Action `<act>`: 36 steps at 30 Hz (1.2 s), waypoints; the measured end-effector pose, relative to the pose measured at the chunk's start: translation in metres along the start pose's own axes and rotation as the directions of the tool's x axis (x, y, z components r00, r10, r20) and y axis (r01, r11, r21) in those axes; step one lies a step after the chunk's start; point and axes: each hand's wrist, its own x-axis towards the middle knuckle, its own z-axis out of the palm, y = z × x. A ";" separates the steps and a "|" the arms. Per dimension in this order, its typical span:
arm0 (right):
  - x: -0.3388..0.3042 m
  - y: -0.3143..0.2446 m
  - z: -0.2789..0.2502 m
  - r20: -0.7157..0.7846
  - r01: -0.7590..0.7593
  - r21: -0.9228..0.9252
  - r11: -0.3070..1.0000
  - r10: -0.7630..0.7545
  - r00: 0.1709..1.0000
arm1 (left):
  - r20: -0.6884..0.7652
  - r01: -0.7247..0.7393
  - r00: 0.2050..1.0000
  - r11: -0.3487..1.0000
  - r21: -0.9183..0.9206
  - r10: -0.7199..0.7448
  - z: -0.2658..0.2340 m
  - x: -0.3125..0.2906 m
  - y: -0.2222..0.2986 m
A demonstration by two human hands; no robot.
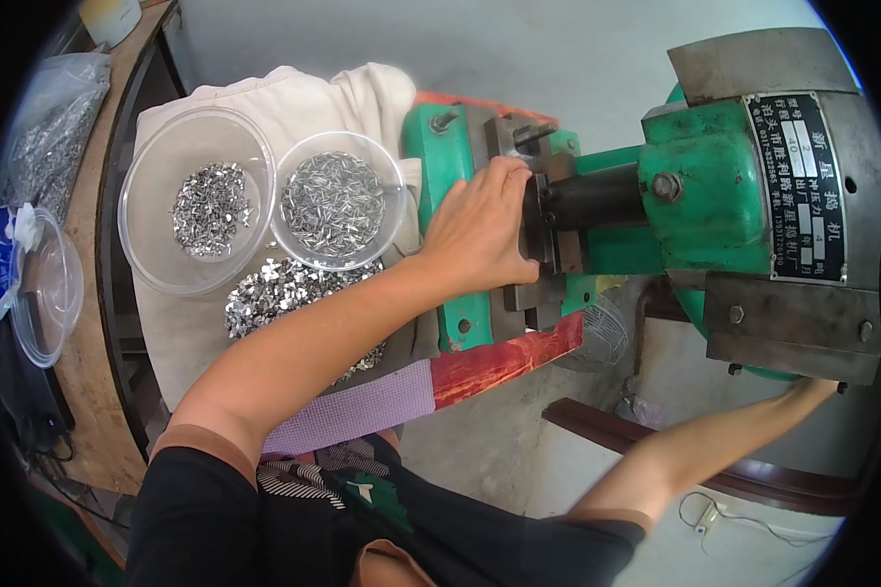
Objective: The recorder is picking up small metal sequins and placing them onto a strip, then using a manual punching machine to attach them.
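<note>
My left hand (482,227) reaches across to a green bench press (710,191). Its thumb and fingers are set around the dark metal die block (536,227) under the black ram (602,199); anything small at the fingertips is hidden. My right forearm (724,430) stretches to the far right, where the hand goes out of sight behind the press head's lower metal plate (791,328). Left of the press, a round clear tub (139,245) holds small metal pieces (210,207). Beside it, a smaller tub (398,186) contains slim shiny metal pieces (331,203).
A heap of shiny metal bits (284,298) lies on the beige cloth (181,342), partly under my left forearm. A purple mat (362,409) covers the near edge beside a red board (509,362). At left, a wooden table (103,411) carries a bag of metal pieces (59,122) and a clear lid (54,289).
</note>
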 end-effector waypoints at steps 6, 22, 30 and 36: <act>-0.095 -0.019 0.038 -0.253 0.088 0.018 0.996 -0.081 0.964 | 0.014 0.001 1.000 1.000 0.012 -0.001 0.000 -0.003 -0.003; 0.083 -0.016 -0.011 0.158 -0.191 -0.015 0.982 0.191 0.969 | 0.018 0.003 1.000 1.000 0.020 -0.003 -0.001 -0.003 -0.002; -0.012 0.015 0.014 -0.058 0.078 -0.062 0.995 -0.082 0.995 | 0.030 0.006 1.000 1.000 0.026 -0.007 -0.002 -0.003 -0.001; -0.088 0.028 0.019 -0.107 0.233 -0.097 0.968 -0.242 0.964 | 0.012 0.000 1.000 0.999 0.043 0.000 0.000 -0.005 0.003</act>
